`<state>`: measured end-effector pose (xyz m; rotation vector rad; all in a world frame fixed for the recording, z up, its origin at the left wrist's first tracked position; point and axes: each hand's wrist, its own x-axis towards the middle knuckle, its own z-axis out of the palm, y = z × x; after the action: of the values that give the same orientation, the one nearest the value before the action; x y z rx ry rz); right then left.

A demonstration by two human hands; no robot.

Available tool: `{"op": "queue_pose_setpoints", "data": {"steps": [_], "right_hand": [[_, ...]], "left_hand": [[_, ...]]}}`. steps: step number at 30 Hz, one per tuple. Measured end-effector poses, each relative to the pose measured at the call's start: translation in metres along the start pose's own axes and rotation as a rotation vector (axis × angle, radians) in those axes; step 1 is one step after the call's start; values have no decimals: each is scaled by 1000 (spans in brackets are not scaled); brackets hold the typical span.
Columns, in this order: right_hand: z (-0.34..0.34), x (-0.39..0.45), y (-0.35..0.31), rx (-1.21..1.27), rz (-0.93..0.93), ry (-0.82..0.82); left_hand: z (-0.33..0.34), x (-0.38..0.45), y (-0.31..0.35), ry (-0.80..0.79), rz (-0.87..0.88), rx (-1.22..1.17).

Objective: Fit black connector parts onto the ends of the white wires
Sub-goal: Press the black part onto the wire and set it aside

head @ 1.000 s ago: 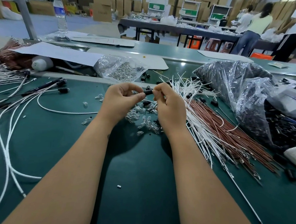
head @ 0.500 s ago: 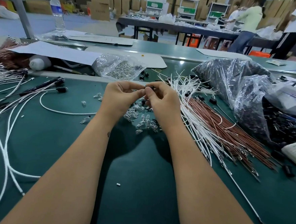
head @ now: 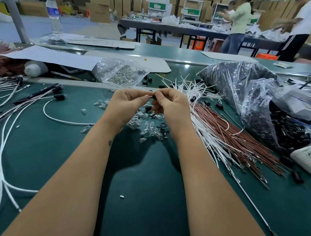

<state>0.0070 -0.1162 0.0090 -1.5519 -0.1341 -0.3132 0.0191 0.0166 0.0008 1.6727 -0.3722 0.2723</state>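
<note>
A small black connector part (head: 154, 97) is pinched between the fingertips of the left hand (head: 128, 102) and the right hand (head: 171, 105), raised just above the green counter (head: 146, 181). Half a second earlier the hands were drawn in closer and the part was all but hidden; now it is shown between the thumbs, which suggests it is being seated, though no wire end can be made out at the fingers. Under the hands a scatter of clear glass bulbs (head: 146, 126) is seen; to the right of the hands the loose white wires (head: 203, 110) are fanned beside brown wires (head: 241, 140) and a plastic bag of black parts (head: 259, 99). Behind, cardboard boxes and standing workers are seen.
</note>
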Motion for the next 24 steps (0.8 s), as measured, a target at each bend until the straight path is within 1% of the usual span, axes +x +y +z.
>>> {"op": "queue_pose_setpoints", "data": {"steps": [2, 3, 5, 7, 9, 11, 13, 15, 16, 20, 24], "right_hand": [[-2, 0, -2, -24, 0, 21], [-5, 1, -2, -81, -11, 57], [-16, 4, -1, -328, -52, 182], [-29, 6, 1, -601, -100, 345], [-42, 6, 2, -817, -108, 494], [-52, 6, 3, -1052, -41, 580], [-60, 5, 5, -1210, 141, 606], [-65, 3, 6, -1219, 304, 567], [-66, 3, 7, -1209, 334, 547], [-68, 4, 11, -1242, 307, 539], [-68, 4, 11, -1129, 263, 623]], "left_hand": [[0, -1, -1, 16, 0, 15], [0, -1, -2, 24, 3, 29], [2, -2, -2, 44, 16, 58], [3, -2, -4, 67, 26, 96], [5, -3, -8, 55, 33, 164], [5, -3, -13, 26, 25, 237], [5, -4, -16, 22, 15, 284], [6, -4, -15, 33, 25, 321], [7, -4, -15, 48, 34, 346], [6, -4, -16, 97, 40, 475], [5, -3, -18, 80, 42, 528]]}}
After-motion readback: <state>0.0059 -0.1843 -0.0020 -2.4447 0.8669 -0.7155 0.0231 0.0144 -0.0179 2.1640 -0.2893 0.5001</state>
